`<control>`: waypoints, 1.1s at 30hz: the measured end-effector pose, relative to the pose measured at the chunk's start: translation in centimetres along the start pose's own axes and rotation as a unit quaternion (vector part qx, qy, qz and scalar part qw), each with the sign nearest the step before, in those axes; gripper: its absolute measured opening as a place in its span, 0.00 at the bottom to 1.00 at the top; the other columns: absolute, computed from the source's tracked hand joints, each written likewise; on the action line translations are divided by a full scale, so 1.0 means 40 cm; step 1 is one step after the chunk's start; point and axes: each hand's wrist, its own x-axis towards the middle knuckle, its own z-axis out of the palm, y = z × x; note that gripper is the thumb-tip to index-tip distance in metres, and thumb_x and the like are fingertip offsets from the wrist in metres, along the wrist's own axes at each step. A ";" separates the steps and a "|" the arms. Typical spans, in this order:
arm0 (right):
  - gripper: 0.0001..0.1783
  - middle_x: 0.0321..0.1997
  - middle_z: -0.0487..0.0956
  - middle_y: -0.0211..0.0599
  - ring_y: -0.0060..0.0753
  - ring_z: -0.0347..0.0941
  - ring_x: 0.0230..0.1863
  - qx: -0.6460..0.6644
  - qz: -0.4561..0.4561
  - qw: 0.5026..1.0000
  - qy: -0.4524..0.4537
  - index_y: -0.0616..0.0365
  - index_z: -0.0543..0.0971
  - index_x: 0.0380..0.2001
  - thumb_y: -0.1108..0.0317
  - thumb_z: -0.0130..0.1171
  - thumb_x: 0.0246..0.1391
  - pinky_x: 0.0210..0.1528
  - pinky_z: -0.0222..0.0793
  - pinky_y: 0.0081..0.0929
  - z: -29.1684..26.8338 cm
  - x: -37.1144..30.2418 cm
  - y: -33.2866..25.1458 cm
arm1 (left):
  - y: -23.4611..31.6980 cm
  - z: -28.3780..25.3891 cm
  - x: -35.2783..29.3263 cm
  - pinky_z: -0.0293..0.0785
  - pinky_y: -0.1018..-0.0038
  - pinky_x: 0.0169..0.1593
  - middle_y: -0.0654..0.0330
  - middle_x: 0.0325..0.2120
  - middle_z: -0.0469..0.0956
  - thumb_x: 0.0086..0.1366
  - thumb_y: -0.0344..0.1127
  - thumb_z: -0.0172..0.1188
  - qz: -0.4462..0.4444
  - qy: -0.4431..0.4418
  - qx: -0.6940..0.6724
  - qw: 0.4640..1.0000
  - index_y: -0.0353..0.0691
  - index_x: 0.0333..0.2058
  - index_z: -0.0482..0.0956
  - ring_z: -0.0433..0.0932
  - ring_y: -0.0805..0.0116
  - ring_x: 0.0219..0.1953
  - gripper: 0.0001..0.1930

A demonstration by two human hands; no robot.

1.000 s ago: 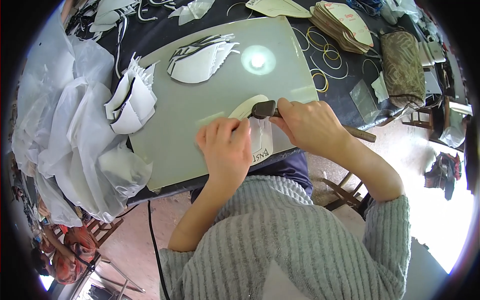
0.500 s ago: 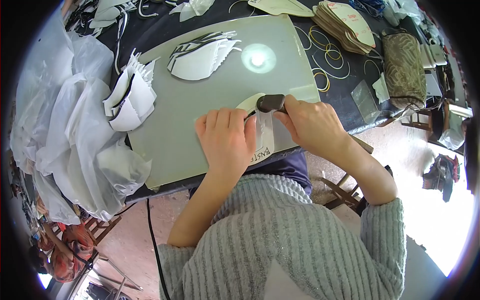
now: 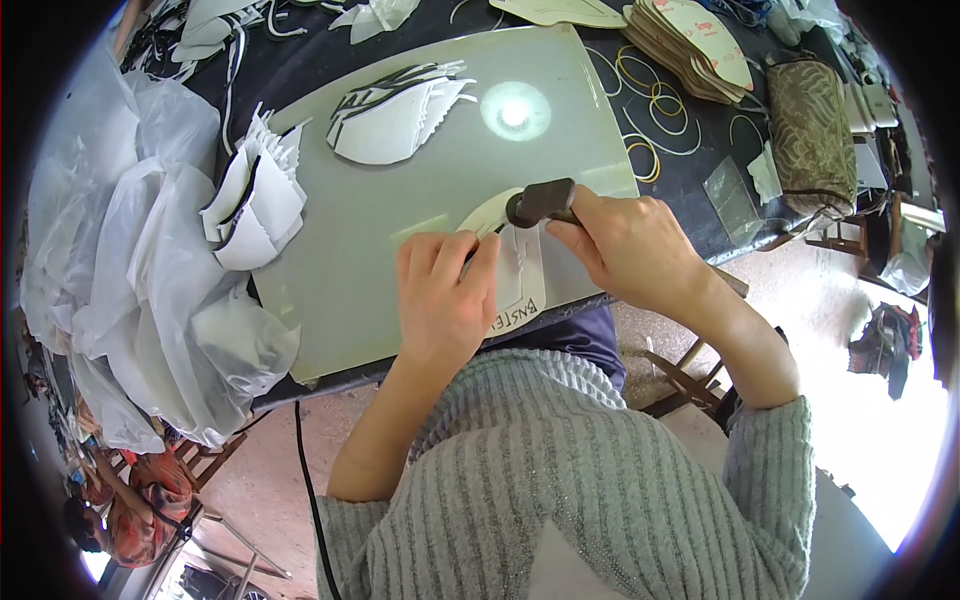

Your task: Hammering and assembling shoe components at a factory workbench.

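The board (image 3: pixel 370 220) lies on the table (image 3: pixel 682 200). A template (image 3: pixel 535 275) rests on the board's near part; the hammer (image 3: pixel 541 203) is over that part, between the left hand (image 3: pixel 440 285) and right hand (image 3: pixel 640 245). One pile (image 3: pixel 385 125) lies toward the board's far side; a second pile (image 3: pixel 262 205) overlaps its left edge. Plastic bags (image 3: pixel 150 240) lie left of the board, cord rings (image 3: pixel 655 115) right.

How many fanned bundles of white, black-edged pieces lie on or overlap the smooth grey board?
2. One white, black-edged bundle lies on the far part of the grey board; another bundle overlaps its left edge, beside the translucent plastic bags, which may hide more.
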 end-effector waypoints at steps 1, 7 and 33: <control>0.19 0.17 0.78 0.43 0.47 0.78 0.20 0.000 -0.001 1.000 -0.001 0.60 0.71 0.29 0.55 0.54 0.65 0.21 0.73 0.38 -0.004 0.006 0.000 | 0.000 0.000 -0.002 0.68 0.62 0.46 0.62 0.36 0.76 0.52 0.22 0.63 -0.003 0.002 -0.005 1.000 0.39 0.42 0.82 0.74 0.59 0.38 0.16; 0.19 0.15 0.76 0.41 0.47 0.77 0.19 -0.062 -0.026 0.994 -0.081 0.60 0.72 0.28 0.54 0.55 0.64 0.23 0.72 0.40 -0.030 0.027 -0.019 | 0.000 0.002 0.000 0.69 0.64 0.45 0.62 0.36 0.76 0.53 0.22 0.63 -0.019 0.006 -0.009 1.000 0.39 0.42 0.82 0.74 0.59 0.38 0.16; 0.20 0.16 0.77 0.43 0.47 0.77 0.18 0.026 -0.021 0.998 0.045 0.61 0.71 0.27 0.55 0.56 0.64 0.21 0.72 0.39 -0.021 0.012 -0.051 | 0.035 0.012 -0.033 0.68 0.61 0.48 0.59 0.38 0.75 0.57 0.25 0.61 -0.046 0.034 0.043 0.997 0.37 0.43 0.82 0.75 0.57 0.42 0.14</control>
